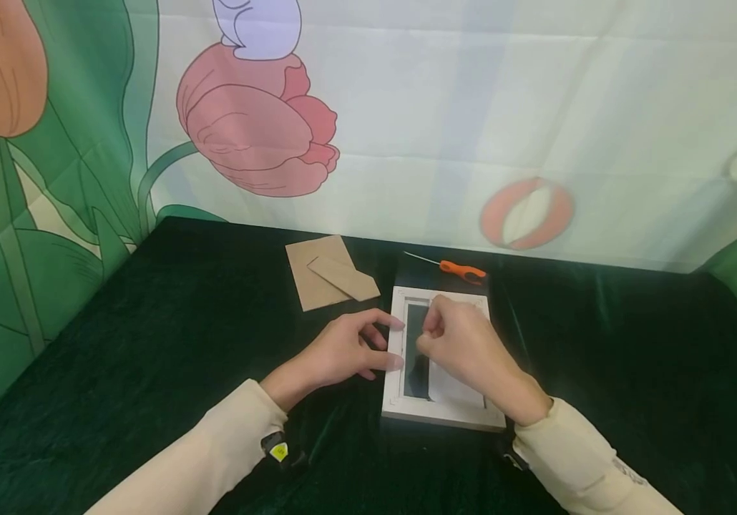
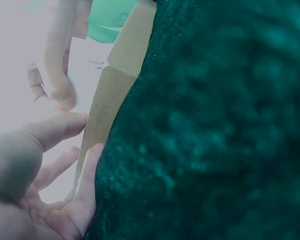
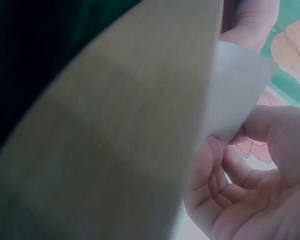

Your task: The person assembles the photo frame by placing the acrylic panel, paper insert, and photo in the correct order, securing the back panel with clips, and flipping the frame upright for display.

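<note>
A white picture frame (image 1: 416, 409) lies flat on the dark green cloth, its recessed side up. My left hand (image 1: 336, 350) grips its left rail, thumb and fingers at the edge; the left wrist view shows a finger along the frame's bare wooden side (image 2: 97, 107). My right hand (image 1: 468, 340) is over the opening and pinches a white paper sheet (image 3: 237, 82) between thumb and fingers. That sheet is partly raised, showing a strip of dark opening (image 1: 416, 383) on the left. Small printing shows on the paper in the left wrist view.
Beyond my left hand lies a brown backing board (image 1: 307, 290) with an angled stand piece (image 1: 349, 279) on it. A screwdriver (image 1: 461, 272) with an orange handle rests just behind the frame. A printed curtain (image 1: 394, 143) hangs along the table's far edge.
</note>
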### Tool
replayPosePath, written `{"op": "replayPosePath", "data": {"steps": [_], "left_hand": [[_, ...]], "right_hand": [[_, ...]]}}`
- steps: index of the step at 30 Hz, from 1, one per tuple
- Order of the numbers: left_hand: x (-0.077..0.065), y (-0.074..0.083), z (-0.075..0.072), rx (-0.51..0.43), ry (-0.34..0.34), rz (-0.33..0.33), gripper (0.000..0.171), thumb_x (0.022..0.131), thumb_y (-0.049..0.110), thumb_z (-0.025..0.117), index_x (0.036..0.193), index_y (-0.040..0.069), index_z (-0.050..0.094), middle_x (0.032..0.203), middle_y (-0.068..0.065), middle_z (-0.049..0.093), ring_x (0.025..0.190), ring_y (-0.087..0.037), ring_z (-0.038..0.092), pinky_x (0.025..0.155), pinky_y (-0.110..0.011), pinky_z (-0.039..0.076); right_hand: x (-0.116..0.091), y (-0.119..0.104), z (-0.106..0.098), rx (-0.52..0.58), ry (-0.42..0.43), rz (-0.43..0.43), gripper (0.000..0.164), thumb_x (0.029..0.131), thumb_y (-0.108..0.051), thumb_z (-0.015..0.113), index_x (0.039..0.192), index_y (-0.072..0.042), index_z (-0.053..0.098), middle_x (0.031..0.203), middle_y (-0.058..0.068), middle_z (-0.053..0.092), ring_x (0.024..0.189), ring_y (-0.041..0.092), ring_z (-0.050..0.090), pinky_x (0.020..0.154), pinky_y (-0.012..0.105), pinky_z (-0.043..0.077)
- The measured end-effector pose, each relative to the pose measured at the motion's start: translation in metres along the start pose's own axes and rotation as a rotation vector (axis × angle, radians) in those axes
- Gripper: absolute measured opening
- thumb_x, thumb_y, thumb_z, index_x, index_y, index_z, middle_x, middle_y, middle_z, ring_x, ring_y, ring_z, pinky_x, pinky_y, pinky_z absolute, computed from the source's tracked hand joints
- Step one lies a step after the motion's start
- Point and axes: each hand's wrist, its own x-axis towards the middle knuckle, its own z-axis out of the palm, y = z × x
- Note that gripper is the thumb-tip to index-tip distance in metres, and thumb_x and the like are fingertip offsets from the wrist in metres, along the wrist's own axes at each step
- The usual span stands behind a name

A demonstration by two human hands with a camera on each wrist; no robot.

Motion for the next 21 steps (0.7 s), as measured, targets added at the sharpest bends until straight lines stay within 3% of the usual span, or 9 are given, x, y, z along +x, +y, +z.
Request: {"op": "replayPosePath", "data": {"steps": [21], "left_hand": [[0.000, 0.002, 0.001, 0.007, 0.005, -0.008, 0.050, 0.093, 0.014, 0.084, 0.139, 0.010, 0.064, 0.103, -0.010, 0.065, 0.078, -0.023, 0.072, 0.072, -0.033, 0.065]], "right_hand": [[0.003, 0.002, 0.011, 0.021, -0.057, 0.003, 0.010, 0.094, -0.005, 0.078, 0.101, -0.006, 0.071, 0.080, 0.001, 0.067, 0.072, 0.017, 0.061, 0.068, 0.031, 0.054]]}}
